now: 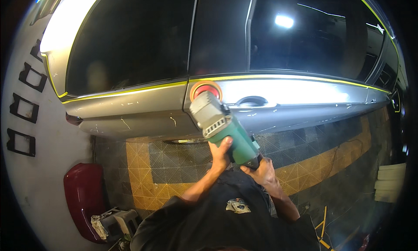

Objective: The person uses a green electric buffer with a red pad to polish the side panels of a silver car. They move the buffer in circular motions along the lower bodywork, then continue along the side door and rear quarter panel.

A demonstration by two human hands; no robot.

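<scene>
A green and grey rotary polisher (228, 130) is held in both hands, slanting up to the left over the side of a silver car (156, 105). My left hand (221, 151) grips the middle of its green body from the left. Around the rear handle end closes my right hand (262, 171). The polisher's red and orange round pad (205, 89) lies at the upper part of the door panel, by the gap between two panels and just below yellow masking tape (261, 76). To the pad's right is the door handle (252, 101). Most of the fingers are hidden beneath the tool.
Yellow tape borders the dark windows. A dark red car body panel (83, 198) stands at the lower left beside a grey plastic step stool (122, 218). Black frames (24, 108) are on the pale wall. Yellow bars (324, 221) and thin cords lie at the lower right on the tiled floor (176, 166).
</scene>
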